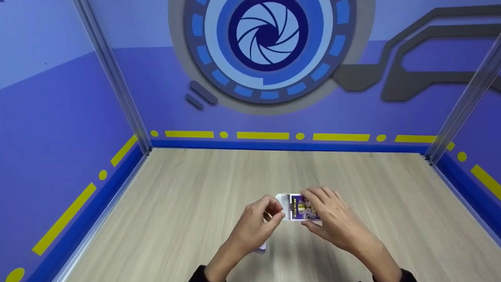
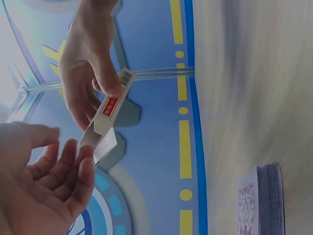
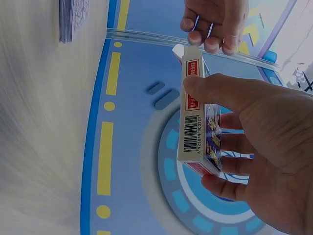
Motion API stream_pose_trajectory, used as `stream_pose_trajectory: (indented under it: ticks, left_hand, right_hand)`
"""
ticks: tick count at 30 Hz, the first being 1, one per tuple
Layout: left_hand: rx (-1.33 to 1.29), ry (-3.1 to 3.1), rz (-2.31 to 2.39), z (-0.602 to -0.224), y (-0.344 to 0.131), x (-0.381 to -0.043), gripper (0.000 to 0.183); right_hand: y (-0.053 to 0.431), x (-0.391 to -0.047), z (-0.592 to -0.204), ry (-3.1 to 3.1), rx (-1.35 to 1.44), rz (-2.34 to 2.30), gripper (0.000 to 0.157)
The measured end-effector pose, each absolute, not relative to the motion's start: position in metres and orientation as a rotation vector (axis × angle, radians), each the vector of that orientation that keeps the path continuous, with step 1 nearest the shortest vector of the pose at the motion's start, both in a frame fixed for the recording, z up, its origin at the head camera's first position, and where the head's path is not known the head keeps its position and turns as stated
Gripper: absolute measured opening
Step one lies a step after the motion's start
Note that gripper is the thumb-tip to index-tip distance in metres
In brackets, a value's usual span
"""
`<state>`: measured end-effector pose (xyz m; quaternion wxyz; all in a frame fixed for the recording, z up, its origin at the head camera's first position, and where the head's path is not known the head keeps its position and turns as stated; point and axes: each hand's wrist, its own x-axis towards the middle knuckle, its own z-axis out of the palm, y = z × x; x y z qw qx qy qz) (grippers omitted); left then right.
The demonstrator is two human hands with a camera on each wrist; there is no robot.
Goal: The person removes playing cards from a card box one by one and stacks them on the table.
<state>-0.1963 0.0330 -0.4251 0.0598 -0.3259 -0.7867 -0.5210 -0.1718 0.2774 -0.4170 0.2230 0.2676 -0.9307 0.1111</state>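
My right hand (image 1: 332,215) grips a small playing card box (image 1: 301,207) above the table, thumb on one narrow side and fingers on the opposite one. Purple and yellow print covers its broad face. The narrow side carries a barcode and a red label (image 3: 192,84). At the box's left end a white flap (image 1: 282,205) stands open. Beside that flap is my left hand (image 1: 258,221), its fingers loosely bent with nothing between them. A deck of cards (image 2: 259,200) with a patterned back lies on the table, mostly hidden under my left hand in the head view.
The wood-grain table (image 1: 188,188) is bounded by a blue printed back wall (image 1: 148,90) and side walls. Metal posts (image 1: 117,86) stand at the back corners.
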Motion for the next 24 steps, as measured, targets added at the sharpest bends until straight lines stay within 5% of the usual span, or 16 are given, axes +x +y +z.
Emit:
stream_pose_trajectory:
  ticks: [24]
  left_hand:
    - [-0.812,-2.474,-1.903,-0.445,0.037,-0.206,0.015]
  right_hand:
    - [0.264,-0.169,-0.420,-2.537,0.848,0.299,0.074]
